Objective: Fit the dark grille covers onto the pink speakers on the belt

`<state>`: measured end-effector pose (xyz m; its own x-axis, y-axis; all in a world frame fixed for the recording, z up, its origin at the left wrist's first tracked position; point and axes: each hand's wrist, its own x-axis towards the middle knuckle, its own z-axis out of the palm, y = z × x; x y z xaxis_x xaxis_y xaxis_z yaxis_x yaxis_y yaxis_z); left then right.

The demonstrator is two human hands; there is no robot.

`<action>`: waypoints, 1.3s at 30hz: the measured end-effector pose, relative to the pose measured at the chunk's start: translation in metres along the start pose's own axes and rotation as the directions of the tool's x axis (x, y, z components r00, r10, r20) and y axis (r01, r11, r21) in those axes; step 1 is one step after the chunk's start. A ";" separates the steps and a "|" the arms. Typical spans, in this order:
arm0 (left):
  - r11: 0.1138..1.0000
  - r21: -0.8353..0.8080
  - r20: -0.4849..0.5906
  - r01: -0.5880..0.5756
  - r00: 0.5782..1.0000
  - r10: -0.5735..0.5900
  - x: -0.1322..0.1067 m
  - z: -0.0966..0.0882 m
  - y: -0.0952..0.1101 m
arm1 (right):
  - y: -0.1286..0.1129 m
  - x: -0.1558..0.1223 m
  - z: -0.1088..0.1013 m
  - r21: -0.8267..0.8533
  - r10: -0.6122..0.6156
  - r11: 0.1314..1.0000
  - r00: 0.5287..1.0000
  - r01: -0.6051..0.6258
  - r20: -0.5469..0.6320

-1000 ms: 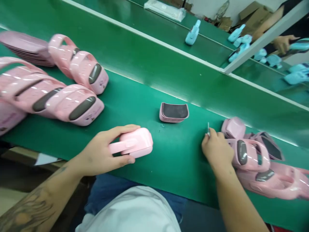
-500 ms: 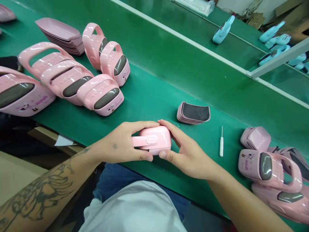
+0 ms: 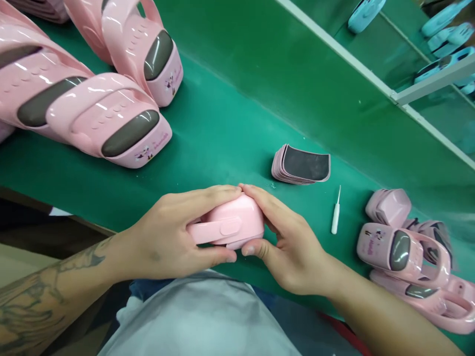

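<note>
Head view: left hand (image 3: pixel 166 240) and right hand (image 3: pixel 293 242) half-curled, gripping pink housing (image 3: pixel 239 220), frame centre; screwdriver (image 3: pixel 336 217), frame right, since released, permitting two-handed hold.

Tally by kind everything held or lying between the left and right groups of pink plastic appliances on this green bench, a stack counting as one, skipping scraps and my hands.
Glossy pink plastic housing with a handle, held: 1
Stack of pink-rimmed, dark-faced curved panels: 1
Slim white-handled screwdriver: 1
Total: 3
</note>
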<state>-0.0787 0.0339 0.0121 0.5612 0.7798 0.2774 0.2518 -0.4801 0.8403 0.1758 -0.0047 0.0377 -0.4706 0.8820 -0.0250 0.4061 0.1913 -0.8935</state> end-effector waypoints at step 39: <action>0.759 -0.632 -0.037 0.155 0.973 -0.229 -0.009 0.051 0.033 | 0.005 -0.063 0.056 0.704 0.331 0.705 0.838 0.087 -0.434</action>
<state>-0.0353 -0.0092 0.0141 0.4591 0.8833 0.0947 -0.2202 0.0099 0.9754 0.1635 -0.0835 0.0097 0.0802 0.9893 -0.1219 -0.3058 -0.0919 -0.9476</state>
